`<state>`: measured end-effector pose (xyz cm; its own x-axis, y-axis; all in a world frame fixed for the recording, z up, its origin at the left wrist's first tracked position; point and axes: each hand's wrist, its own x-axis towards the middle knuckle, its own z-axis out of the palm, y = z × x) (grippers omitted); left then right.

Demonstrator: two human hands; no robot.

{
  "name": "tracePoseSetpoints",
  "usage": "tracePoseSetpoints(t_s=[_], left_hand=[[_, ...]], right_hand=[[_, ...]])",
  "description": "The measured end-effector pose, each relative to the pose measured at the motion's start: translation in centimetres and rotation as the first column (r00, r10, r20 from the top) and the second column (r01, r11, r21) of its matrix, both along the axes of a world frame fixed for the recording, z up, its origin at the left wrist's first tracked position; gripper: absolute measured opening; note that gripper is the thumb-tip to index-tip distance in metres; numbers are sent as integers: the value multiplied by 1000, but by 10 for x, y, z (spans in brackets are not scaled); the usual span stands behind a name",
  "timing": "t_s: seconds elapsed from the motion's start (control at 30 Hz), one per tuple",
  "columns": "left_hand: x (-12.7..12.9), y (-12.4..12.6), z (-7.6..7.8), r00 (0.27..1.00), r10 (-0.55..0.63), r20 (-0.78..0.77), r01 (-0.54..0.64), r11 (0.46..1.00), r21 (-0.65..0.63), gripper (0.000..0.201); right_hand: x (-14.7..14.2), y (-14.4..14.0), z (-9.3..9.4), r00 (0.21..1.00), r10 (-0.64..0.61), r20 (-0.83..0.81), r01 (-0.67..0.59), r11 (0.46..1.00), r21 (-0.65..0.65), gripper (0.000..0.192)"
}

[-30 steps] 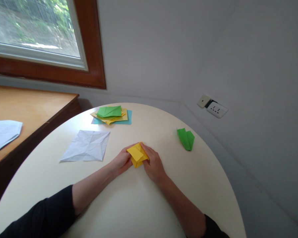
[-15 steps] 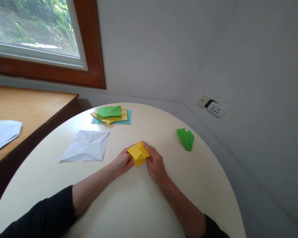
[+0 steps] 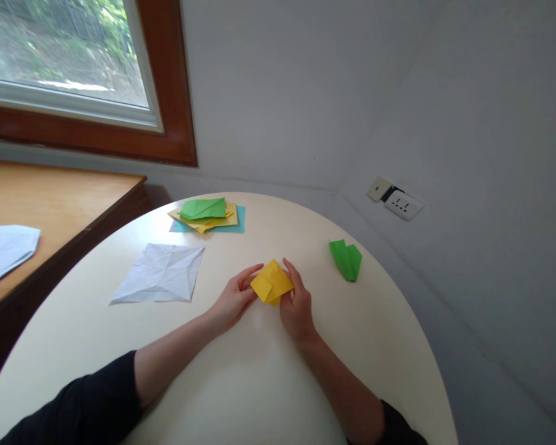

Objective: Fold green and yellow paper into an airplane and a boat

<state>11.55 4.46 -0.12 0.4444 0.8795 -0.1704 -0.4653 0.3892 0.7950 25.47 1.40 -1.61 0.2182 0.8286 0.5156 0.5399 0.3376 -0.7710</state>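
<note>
Yellow folded paper [image 3: 272,283] sits near the middle of the frame on the round cream table [image 3: 241,383], a small layered piece with a lighter flap turned up on its left side. Its long axis slants from lower left to upper right, one corner pointing up toward the wall. The left hand [image 3: 234,296] pinches its left edge between thumb and fingers, and the right hand [image 3: 297,304] clamps its right edge, fingers curled over the top. Its underside and the fingertips beneath are hidden. A creased white sheet [image 3: 157,272] lies left of centre, a green folded paper [image 3: 346,259] to the right.
</note>
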Motion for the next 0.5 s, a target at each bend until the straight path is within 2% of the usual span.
tracePoseSetpoints(t_s=[0.13, 0.23, 0.3, 0.4, 0.5], left_hand=[[0, 0, -1, 997, 30, 65, -31, 999, 20, 54], [-1, -1, -4, 999, 41, 33, -45, 991, 127, 45], [-2, -3, -5, 993, 75, -86, -50, 965, 259, 43], [-5, -9, -6, 932, 183, -313, -16, 884, 468, 50], [-5, -13, -6, 882, 194, -430, 82, 834, 545, 61]], right_hand=[[0, -1, 1, 999, -29, -17, 29, 999, 17, 46], [-1, -1, 0, 998, -63, 14, 63, 997, 53, 47], [-1, -1, -1, 996, -69, 47, 64, 994, 93, 49], [-1, -2, -1, 992, -61, 109, 45, 988, 149, 55], [-1, -4, -2, 982, -45, 182, 9, 981, 193, 57]])
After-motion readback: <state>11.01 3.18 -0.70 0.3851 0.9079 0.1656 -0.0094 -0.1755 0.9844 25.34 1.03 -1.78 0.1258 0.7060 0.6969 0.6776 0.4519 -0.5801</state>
